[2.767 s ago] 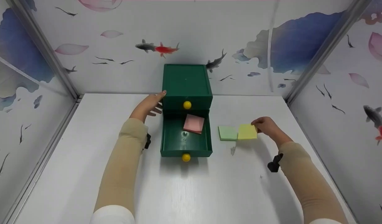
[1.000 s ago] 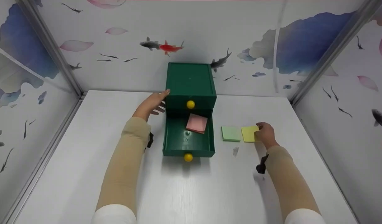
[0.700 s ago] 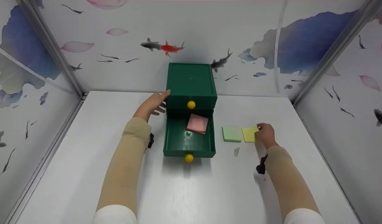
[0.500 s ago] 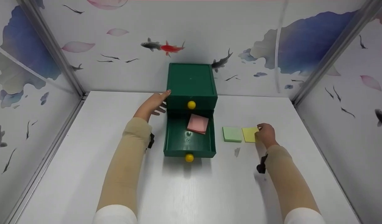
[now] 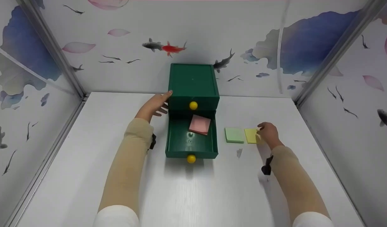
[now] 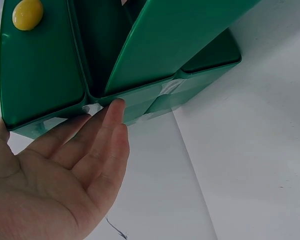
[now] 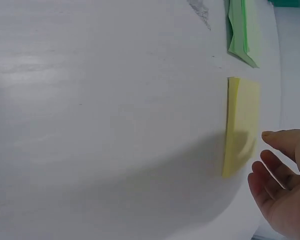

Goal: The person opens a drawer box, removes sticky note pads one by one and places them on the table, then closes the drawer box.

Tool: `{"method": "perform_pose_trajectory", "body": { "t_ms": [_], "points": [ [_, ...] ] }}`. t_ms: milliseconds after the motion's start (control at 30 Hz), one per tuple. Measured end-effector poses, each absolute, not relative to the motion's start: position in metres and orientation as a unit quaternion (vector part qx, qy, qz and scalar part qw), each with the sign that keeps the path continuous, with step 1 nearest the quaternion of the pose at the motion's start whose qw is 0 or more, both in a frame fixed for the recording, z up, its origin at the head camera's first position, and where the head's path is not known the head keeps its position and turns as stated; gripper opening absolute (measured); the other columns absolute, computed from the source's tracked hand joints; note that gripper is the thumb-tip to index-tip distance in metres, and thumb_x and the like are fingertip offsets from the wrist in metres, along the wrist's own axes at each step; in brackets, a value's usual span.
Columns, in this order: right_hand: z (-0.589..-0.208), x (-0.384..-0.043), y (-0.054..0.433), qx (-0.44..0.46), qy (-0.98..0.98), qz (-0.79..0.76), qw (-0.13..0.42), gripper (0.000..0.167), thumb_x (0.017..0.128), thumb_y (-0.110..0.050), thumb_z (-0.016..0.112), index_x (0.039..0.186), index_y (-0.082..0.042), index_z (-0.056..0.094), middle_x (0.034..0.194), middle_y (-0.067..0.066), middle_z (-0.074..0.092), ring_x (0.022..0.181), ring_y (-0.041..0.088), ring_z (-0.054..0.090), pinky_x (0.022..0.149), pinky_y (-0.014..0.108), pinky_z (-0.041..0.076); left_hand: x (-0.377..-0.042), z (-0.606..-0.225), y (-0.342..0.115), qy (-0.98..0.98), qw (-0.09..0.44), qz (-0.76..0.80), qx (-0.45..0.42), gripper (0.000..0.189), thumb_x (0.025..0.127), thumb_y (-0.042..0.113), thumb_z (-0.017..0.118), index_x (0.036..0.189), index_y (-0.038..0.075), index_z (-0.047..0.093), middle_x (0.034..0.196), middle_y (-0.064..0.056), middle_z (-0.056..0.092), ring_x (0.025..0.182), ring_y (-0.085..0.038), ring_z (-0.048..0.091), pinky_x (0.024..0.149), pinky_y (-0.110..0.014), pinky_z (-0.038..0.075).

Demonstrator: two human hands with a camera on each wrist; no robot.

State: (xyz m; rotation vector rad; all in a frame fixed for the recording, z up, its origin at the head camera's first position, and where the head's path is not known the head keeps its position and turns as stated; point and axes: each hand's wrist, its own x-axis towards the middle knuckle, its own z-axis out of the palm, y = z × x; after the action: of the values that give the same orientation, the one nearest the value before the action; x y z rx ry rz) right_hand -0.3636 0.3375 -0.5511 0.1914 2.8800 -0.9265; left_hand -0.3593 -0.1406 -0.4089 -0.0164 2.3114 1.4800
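Note:
A green two-drawer box [image 5: 193,80] stands at the back of the table, its lower drawer [image 5: 176,143] pulled out and its upper one pushed in. My left hand [image 5: 153,105] rests against the box's left side; in the left wrist view its fingers lie nearly straight along the green wall. Inside the lower drawer lies a pink sticky-note pad [image 5: 199,124]. On the table to the right are a light green pad [image 5: 234,135] and a yellow sticky-note pad [image 5: 250,136]. My right hand [image 5: 269,134] hovers at the yellow pad's right edge, loosely curved and holding nothing; the right wrist view shows its fingertips apart from the pad.
Each drawer front carries a yellow knob, the upper one [image 5: 193,105] and the lower one [image 5: 191,159]. A grey mark [image 5: 239,153] shows on the white table [image 5: 181,195] below the green pad. Patterned panels [image 5: 193,31] enclose the back and sides.
My right hand earlier pinched the yellow pad, set it down beside the green one, and has now let go and moved slightly up off it. The left hand stays at the box.

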Motion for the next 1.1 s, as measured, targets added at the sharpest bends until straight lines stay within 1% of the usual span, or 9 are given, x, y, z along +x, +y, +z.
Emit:
{"method": "perform_pose_trajectory", "body": {
  "t_ms": [233, 400, 633, 933, 1100],
  "points": [
    [-0.532, -0.36, 0.33, 0.048, 0.948, -0.308, 0.07, 0.036, 0.093, -0.007, 0.06, 0.124, 0.01, 0.058, 0.117, 0.029, 0.059, 0.109, 0.041, 0.055, 0.093, 0.051, 0.044, -0.361, -0.411, -0.14, 0.827, 0.199, 0.526, -0.003, 0.076, 0.1, 0.06, 0.032, 0.145, 0.0, 0.041, 0.135, -0.024, 0.05, 0.122, -0.041, 0.052, 0.1, -0.05, 0.043],
    [-0.52, -0.354, 0.322, 0.013, 0.949, -0.307, 0.066, 0.035, 0.093, -0.008, 0.062, 0.123, 0.01, 0.059, 0.114, 0.028, 0.061, 0.106, 0.04, 0.057, 0.091, 0.051, 0.045, -0.361, -0.41, -0.141, 0.826, 0.198, 0.528, -0.003, 0.075, 0.101, 0.059, 0.033, 0.145, -0.001, 0.041, 0.136, -0.024, 0.049, 0.122, -0.041, 0.053, 0.1, -0.05, 0.043],
    [-0.501, -0.344, 0.307, -0.034, 0.947, -0.312, 0.061, 0.033, 0.094, -0.01, 0.063, 0.121, 0.008, 0.061, 0.113, 0.027, 0.061, 0.107, 0.04, 0.057, 0.09, 0.051, 0.046, -0.361, -0.411, -0.141, 0.823, 0.198, 0.532, -0.007, 0.077, 0.1, 0.061, 0.035, 0.146, 0.0, 0.038, 0.136, -0.024, 0.049, 0.121, -0.039, 0.053, 0.101, -0.051, 0.042],
    [-0.476, -0.328, 0.275, -0.096, 0.942, -0.318, 0.057, 0.028, 0.094, -0.011, 0.065, 0.117, 0.005, 0.064, 0.108, 0.022, 0.065, 0.102, 0.036, 0.06, 0.084, 0.047, 0.05, -0.362, -0.412, -0.142, 0.821, 0.204, 0.533, -0.004, 0.078, 0.099, 0.062, 0.035, 0.147, 0.0, 0.038, 0.137, -0.024, 0.048, 0.124, -0.041, 0.05, 0.102, -0.049, 0.041],
    [-0.462, -0.32, 0.253, -0.122, 0.936, -0.323, 0.065, 0.027, 0.094, -0.012, 0.065, 0.116, 0.003, 0.066, 0.108, 0.019, 0.065, 0.102, 0.033, 0.06, 0.085, 0.046, 0.05, -0.362, -0.412, -0.141, 0.821, 0.199, 0.535, 0.002, 0.076, 0.1, 0.061, 0.035, 0.146, 0.001, 0.039, 0.135, -0.025, 0.049, 0.122, -0.041, 0.052, 0.101, -0.05, 0.041]
  ]
}}
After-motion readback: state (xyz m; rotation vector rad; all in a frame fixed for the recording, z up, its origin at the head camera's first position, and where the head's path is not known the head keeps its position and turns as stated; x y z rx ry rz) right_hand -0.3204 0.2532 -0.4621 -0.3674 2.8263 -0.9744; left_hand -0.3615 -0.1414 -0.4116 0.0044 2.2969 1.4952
